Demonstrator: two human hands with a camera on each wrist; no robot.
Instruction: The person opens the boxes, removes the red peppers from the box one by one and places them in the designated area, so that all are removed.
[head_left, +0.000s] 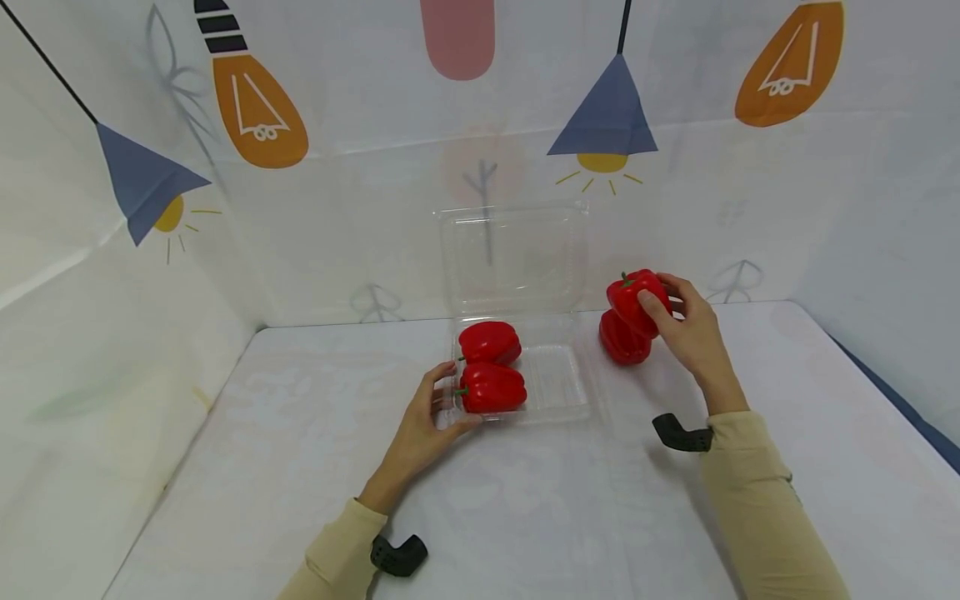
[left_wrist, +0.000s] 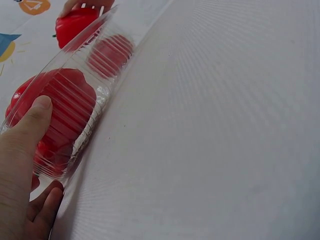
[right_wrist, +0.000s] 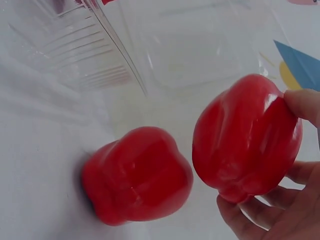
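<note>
My left hand [head_left: 420, 429] grips the left front corner of a clear plastic clamshell container [head_left: 555, 375], its thumb against the front wall. Two red bell peppers lie inside on the left, one at the back [head_left: 489, 342] and one at the front [head_left: 493, 387], green stems to the left. On the right, my right hand [head_left: 693, 333] holds another red bell pepper [right_wrist: 247, 135] in the air between thumb and fingers. Just below that one, a red bell pepper [right_wrist: 140, 175] lies on the table. The right half of the container shows bare plastic.
The container's clear lid [head_left: 513, 258] stands raised at the back, near the printed cloth wall [head_left: 360, 217]. A white cloth covers the table [head_left: 300, 433]. Black curved wrist pieces [head_left: 682, 433] stick out beside both sleeves.
</note>
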